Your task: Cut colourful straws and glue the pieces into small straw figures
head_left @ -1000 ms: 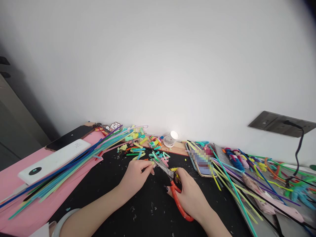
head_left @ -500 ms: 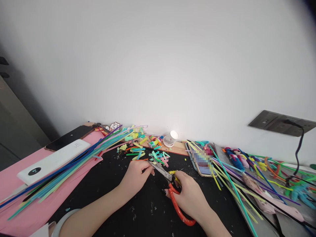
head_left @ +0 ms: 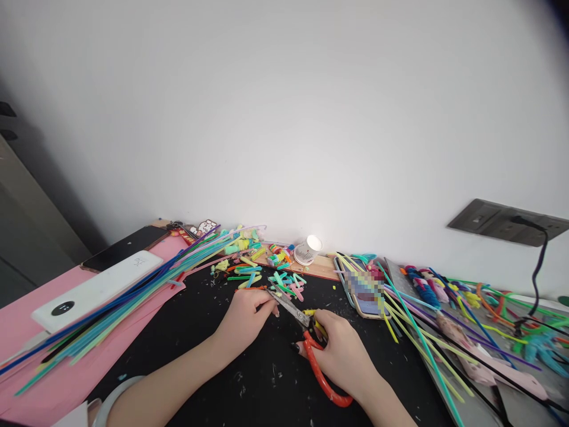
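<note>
My right hand (head_left: 344, 350) grips scissors (head_left: 291, 306), its fingers wrapped around handles that show red and yellow. Their blades point up and left, the tips reaching my left hand's fingers. My left hand (head_left: 244, 317) is closed in a pinch near those tips. A thin orange pipe cleaner (head_left: 252, 289) shows along the top of that hand and seems to be held in it; its other end is hidden. Just beyond the blades lie short cut pipe cleaner pieces (head_left: 287, 281) in green, blue and pink, on the black mat (head_left: 271, 379).
Long pipe cleaners (head_left: 133, 302) and a white power bank (head_left: 98, 290) lie on pink paper at left. A paper cup (head_left: 308, 249) stands by the wall. On the right are a phone (head_left: 368, 299), more pipe cleaners (head_left: 427, 341), a glue gun (head_left: 484, 362) and a wall socket (head_left: 507, 222).
The scissor blades look slightly closer together. Both hands stay in almost the same place, and the things around them have not visibly moved.
</note>
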A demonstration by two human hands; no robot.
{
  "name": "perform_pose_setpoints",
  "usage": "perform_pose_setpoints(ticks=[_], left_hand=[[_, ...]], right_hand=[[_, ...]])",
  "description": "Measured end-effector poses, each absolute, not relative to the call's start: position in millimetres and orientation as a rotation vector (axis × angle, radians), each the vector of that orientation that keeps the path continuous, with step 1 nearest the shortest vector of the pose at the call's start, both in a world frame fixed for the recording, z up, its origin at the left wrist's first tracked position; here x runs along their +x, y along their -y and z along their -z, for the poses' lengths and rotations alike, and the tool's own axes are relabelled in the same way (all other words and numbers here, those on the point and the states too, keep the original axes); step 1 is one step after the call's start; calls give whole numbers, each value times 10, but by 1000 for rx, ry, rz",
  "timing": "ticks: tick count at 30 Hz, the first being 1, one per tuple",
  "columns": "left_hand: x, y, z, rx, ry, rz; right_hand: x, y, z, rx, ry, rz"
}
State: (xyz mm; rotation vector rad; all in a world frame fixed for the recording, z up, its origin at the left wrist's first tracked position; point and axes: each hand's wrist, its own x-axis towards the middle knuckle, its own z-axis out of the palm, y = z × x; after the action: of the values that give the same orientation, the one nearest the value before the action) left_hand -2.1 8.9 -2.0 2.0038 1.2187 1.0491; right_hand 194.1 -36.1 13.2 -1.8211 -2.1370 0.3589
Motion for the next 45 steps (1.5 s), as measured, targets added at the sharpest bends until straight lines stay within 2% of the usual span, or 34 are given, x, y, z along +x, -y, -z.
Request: perform_pose_setpoints(ticks=[32, 45], left_hand=[[-25, -99, 29, 1998, -1295, -977], [-35, -107, 46, 2009, -1249, -973]], right_hand=[[1960, 368, -138, -1802, 2133, -388], [1982, 355, -107, -1793, 2172, -285]])
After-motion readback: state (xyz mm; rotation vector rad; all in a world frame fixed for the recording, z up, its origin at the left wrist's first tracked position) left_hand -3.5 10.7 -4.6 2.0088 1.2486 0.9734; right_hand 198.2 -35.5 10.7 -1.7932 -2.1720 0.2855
